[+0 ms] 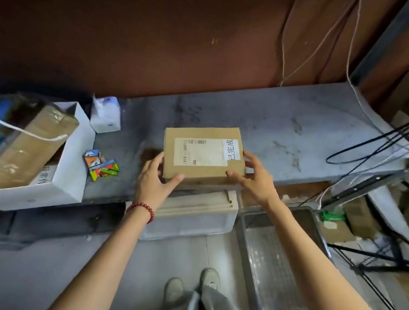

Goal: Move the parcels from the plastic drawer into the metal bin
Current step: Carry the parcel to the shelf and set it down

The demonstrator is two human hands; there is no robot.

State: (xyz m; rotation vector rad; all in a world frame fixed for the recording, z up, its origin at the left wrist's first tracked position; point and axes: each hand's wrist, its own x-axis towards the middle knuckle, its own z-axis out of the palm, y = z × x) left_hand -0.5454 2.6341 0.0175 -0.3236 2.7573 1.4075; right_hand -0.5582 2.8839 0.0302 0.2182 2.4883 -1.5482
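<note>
My left hand (pixel 155 183) and right hand (pixel 255 177) grip the parcel (pixel 203 154) just above the drawer (pixel 190 221).
I'd keep it level, swing right of the drawer, then lower it flat into the bin (pixel 271 259).

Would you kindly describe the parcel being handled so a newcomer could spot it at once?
Start at the grey ledge below the brown wall. At its front edge, above the plastic drawer, the left hand and right hand hold a flat brown parcel. Alone here, it shows a white barcode label.

A parcel storeroom: labelled carton (pixel 203 154), taped box (pixel 26 144), grey ledge (pixel 279 117), metal racking (pixel 367 183).
</note>
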